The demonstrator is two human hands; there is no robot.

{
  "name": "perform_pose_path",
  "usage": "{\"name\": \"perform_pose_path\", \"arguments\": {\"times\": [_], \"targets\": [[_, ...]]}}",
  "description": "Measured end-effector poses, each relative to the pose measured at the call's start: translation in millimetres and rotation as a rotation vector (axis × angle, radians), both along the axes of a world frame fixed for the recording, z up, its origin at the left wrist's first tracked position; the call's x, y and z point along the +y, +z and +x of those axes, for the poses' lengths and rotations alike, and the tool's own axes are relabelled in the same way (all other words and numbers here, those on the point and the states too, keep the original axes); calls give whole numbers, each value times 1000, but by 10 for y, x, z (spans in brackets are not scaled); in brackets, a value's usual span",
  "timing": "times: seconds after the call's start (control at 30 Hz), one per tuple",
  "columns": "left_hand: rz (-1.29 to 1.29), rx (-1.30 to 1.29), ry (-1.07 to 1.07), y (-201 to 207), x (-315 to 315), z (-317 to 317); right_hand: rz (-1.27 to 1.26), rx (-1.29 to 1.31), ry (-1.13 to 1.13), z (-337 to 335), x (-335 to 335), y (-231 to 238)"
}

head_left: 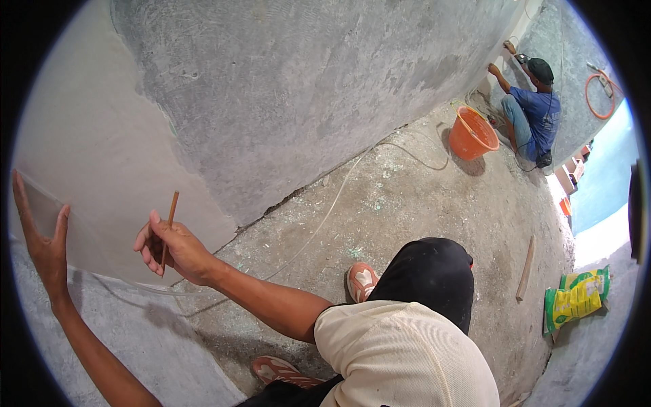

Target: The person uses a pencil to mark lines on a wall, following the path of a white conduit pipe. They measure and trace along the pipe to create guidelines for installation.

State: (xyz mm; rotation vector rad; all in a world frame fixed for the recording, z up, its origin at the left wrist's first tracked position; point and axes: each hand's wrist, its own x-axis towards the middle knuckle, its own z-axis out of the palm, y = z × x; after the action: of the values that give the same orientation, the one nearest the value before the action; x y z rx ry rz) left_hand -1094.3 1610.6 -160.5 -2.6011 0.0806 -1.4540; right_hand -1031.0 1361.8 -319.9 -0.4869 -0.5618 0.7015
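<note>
My left hand [46, 254] is raised at the far left, fingers and thumb spread apart against or close to the pale plastered wall [88, 115]. A thin clear hose [325, 217] trails over the floor and up toward this hand; whether the hand touches it I cannot tell. Beside it, in front of the same wall, my right hand [178, 249] pinches a slim brown pencil [169, 230], held nearly upright with its top leaning slightly right. Between the wall and this hand I see no contact.
A co-worker in blue [540, 122] squats at the far right corner, hands at the wall, beside an orange bucket [473, 133]. A wooden stick [525, 268] and a green-yellow bag [575, 298] lie at right. Cables cross the dusty floor [400, 203]. Grey wall [291, 81] stands ahead.
</note>
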Motion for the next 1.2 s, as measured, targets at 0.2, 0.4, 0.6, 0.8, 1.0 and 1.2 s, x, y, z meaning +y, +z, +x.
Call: {"name": "perform_pose_path", "arguments": {"times": [0.2,0.4,0.6,0.8,1.0,1.2], "targets": [[21,-9,6,61,-35,-45,-11,-25,14,-6,13,16],[18,-17,-1,49,-84,-10,-52,-33,-13,-8,-43,52],[-7,-4,-2,64,-48,-57,-37,-25,-12,-27,-16,79],[3,-6,-4,48,-37,-34,-48,-24,-11,-29,-49,89],[23,-19,4,146,-236,-53,-69,-43,-3,-46,-118,150],[-65,-19,-21,190,-430,-82,-4,-35,-13,-118,-175,324]]}}
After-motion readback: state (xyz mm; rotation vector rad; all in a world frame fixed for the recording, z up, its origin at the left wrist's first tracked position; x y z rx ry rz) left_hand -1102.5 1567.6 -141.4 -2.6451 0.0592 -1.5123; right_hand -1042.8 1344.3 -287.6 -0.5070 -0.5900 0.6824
